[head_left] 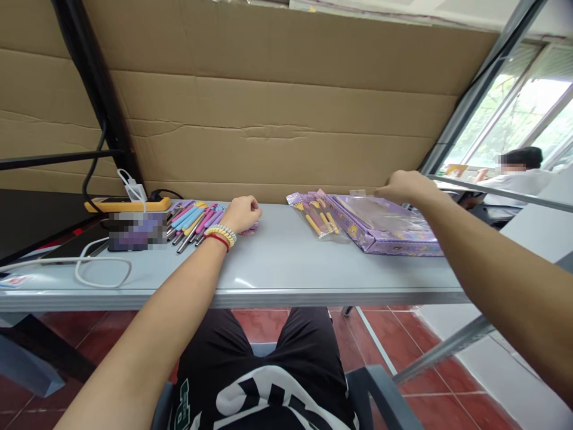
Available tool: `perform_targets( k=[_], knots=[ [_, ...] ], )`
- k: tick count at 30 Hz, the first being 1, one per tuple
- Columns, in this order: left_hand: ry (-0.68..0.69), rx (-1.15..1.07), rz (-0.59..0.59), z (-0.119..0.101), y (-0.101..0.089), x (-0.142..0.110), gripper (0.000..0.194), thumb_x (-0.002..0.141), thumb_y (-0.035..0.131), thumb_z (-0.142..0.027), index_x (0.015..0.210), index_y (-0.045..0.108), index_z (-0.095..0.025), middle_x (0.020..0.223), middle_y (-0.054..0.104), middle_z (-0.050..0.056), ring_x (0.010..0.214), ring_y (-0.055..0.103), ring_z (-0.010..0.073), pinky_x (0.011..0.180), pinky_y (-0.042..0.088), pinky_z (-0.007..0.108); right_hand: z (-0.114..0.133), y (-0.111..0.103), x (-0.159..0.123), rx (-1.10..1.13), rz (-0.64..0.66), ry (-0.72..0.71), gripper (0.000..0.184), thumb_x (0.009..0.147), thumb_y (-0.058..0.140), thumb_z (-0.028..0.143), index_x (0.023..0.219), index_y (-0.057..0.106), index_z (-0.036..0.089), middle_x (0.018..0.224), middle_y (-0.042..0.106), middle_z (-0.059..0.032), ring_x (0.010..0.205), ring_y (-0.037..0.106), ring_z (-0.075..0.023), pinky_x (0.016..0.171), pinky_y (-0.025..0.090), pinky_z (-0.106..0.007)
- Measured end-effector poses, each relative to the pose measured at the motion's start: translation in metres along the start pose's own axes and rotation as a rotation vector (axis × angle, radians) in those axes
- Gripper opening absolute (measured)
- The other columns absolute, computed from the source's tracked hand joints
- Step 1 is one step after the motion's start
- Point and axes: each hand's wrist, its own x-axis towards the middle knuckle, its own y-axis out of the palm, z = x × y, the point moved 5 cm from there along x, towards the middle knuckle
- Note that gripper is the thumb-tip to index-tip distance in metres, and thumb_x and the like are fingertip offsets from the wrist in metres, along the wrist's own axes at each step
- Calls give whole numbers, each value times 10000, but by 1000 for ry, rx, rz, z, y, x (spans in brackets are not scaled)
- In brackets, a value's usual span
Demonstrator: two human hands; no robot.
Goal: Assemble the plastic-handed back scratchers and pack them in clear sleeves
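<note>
My left hand (pixel 244 213) rests on the table beside the pile of pens (pixel 197 222), its fingers curled closed. Something small and purple (pixel 251 229) shows by the heel of that hand; whatever its fingers hold is hidden. At the far edge of a purple box (pixel 385 245) with a clear plastic window is my right hand (pixel 406 186), fingers pressed together and pointing down; I cannot make out what is in them. Against the box's left side lies a clear plastic packet (pixel 319 216) of yellow-and-purple pens.
A yellow power strip (pixel 129 206) with a white plug, a phone (pixel 134 232) and a white cable (pixel 102 285) occupy the table's left end. Cardboard (pixel 277 107) walls the back. A metal frame bar (pixel 483 89) slants at right, with another person (pixel 519 179) beyond it.
</note>
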Motion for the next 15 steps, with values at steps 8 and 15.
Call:
perform_targets(
  k=[8,15],
  knots=[
    [12,26,68,-1,5,-1,119,750,544,-286,781,627,-206,886,721,65,812,643,226,742,465,324,124,67,-37,159,171,-196,332,811,557,349,1020,701,134,992,684,-181,976,642,-299,797,492,-366],
    [18,-27,122,-1,11,-3,72,736,550,-261,729,598,-207,776,709,57,646,639,190,657,452,295,143,119,-38,67,226,-149,414,807,576,190,1206,633,93,1218,600,-256,1226,524,-349,944,451,-460]
  ],
)
